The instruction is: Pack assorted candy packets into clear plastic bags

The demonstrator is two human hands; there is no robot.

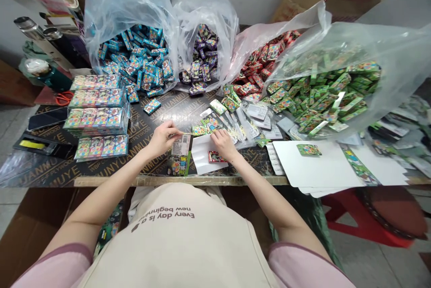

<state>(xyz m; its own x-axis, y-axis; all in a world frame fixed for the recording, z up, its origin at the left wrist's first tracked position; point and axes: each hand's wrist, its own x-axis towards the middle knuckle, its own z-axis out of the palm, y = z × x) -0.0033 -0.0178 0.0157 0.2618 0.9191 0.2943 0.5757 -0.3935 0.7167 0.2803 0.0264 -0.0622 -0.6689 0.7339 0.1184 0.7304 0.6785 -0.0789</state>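
Observation:
My left hand is closed in a pinch on the upper edge of a printed card. This dark card with green print has a barcode near its top, and a white panel spreads to its right. Over that panel, my right hand has its fingers curled together; what they hold, if anything, is hidden. A small red box lies on the white panel, partly covered by that hand. Just beyond the hands are green boxes and a fan of clear-wrapped printed packs.
Plastic bags hold blue boxes, purple boxes, red boxes and green boxes. Stacked wrapped packs stand left, near a phone and red-handled scissors. White cards overhang the right front edge by a stool.

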